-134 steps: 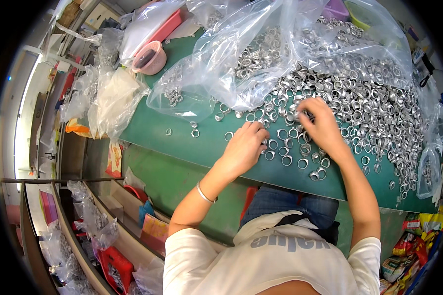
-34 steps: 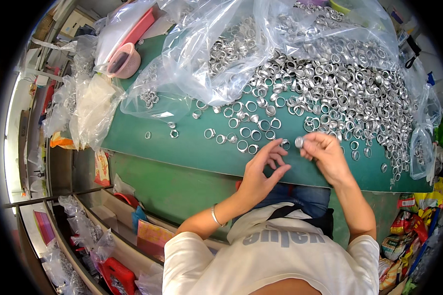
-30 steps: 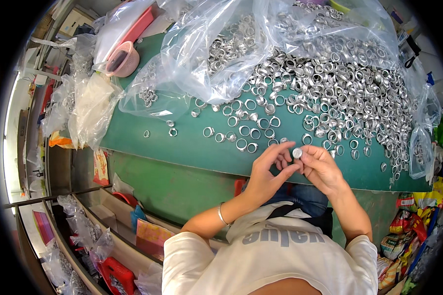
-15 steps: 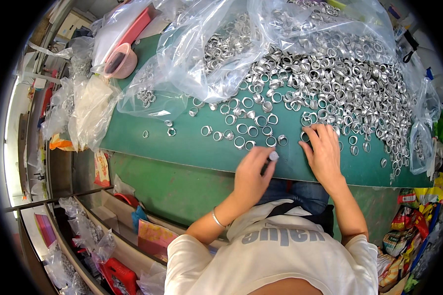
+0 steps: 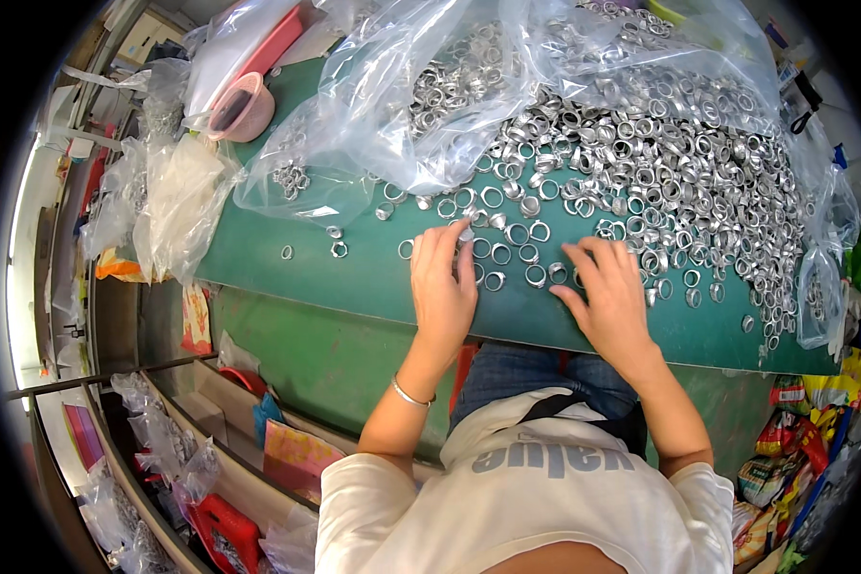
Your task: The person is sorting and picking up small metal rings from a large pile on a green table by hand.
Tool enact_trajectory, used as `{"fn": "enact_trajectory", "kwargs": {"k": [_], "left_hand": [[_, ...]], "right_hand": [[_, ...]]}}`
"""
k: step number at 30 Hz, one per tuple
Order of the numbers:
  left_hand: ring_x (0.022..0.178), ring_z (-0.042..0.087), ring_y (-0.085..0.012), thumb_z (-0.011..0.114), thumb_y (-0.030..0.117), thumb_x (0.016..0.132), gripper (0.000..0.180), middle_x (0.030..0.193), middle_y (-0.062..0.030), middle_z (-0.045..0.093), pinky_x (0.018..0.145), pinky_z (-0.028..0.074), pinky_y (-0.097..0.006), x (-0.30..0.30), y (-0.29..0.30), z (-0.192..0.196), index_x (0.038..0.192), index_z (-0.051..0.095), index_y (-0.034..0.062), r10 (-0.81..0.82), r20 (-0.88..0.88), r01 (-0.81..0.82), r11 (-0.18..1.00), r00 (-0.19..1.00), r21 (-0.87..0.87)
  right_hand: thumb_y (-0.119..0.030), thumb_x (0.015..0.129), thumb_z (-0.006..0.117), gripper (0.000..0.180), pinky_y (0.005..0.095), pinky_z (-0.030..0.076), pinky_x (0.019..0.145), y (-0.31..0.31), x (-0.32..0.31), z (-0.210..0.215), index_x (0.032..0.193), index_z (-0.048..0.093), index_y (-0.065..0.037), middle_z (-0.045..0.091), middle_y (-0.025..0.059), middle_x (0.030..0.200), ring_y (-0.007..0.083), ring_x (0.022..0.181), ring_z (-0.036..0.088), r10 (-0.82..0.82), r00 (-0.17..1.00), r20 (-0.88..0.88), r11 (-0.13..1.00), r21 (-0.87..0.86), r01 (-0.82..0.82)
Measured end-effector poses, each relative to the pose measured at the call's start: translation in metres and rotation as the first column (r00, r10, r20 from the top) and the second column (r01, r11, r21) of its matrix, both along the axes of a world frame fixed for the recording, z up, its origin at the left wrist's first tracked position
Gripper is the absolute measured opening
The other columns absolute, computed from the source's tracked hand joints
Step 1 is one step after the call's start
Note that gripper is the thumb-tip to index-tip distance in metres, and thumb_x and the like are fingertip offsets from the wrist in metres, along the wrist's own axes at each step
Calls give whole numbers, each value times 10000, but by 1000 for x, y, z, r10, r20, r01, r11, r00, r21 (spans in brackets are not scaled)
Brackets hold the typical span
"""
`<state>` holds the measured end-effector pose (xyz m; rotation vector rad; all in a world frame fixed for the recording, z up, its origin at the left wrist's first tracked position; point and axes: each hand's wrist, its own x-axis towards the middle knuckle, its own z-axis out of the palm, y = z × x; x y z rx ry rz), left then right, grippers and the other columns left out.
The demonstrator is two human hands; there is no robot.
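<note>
My left hand (image 5: 443,287) is over the near part of the green tabletop, with index finger and thumb closed on a small silvery ring (image 5: 466,233) at the tips. Loose metal rings (image 5: 516,234) lie scattered between my two hands, some upright and some flat. To the right, my right hand (image 5: 607,301) is held with fingers spread and curved, thumb apart. Its fingertips are beside a few rings, partly hidden under the fingers, and nothing shows gripped. A large heap of silver rings (image 5: 698,182) spreads beyond the right hand.
Clear plastic bags (image 5: 383,124) drape over the far side of the green table (image 5: 354,287). A pink basket (image 5: 253,117) stands at the far left. Three rings lie apart at the left. Shelves with bagged parts are at the lower left; colourful packages (image 5: 775,430) at the lower right.
My left hand has moved left and farther from me, from the table's near edge to the scattered rings. My right hand has shifted slightly left, its fingers spreading wider.
</note>
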<state>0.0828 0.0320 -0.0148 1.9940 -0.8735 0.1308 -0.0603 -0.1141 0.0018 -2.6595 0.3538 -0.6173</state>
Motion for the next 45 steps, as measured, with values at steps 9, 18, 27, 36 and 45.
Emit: {"fn": "enact_trajectory", "kwargs": {"k": [9,18,27,36,45], "left_hand": [[845,550,-307,635,-75,772,312,913,-140,567,747,458,-374,-37,9,1,1076,618,-7,-320,-16,320,946,947,53],[924,568,-307,654,-76,733,289,935,-119,583,801,441,-387,-51,8,-6,1011,639,3,-340,0,340,938,940,66],[932,576,-291,645,-61,749,229,976,-98,608,802,419,-376,19,-14,6,959,665,26,-128,236,116,991,963,65],[984,508,-292,756,104,723,388,1079,-104,541,802,385,-386,-23,2,7,1076,618,21,-183,99,145,941,978,307],[998,527,-274,707,33,735,287,1054,-73,582,796,369,-379,-33,19,-12,1007,617,43,-215,75,195,958,974,210]], "right_hand": [[-44,755,696,163,369,377,744,-3,-10,-13,907,640,-35,578,71,962,258,875,519,-60,996,59,998,-3,60],[-106,758,712,258,395,371,815,-4,-6,-11,997,635,-45,569,66,1003,262,942,511,71,997,-34,997,-28,-72],[-103,735,722,295,422,368,845,-16,0,-16,1014,629,-72,566,60,1031,263,969,508,18,998,-68,994,-107,-25],[-84,760,689,244,410,384,883,-4,27,-17,989,624,-31,561,82,1114,274,1046,502,194,981,-14,977,-86,-195],[-64,741,710,184,377,415,806,-4,15,-10,889,607,-25,592,72,1033,265,953,545,181,978,104,981,58,-187]]}}
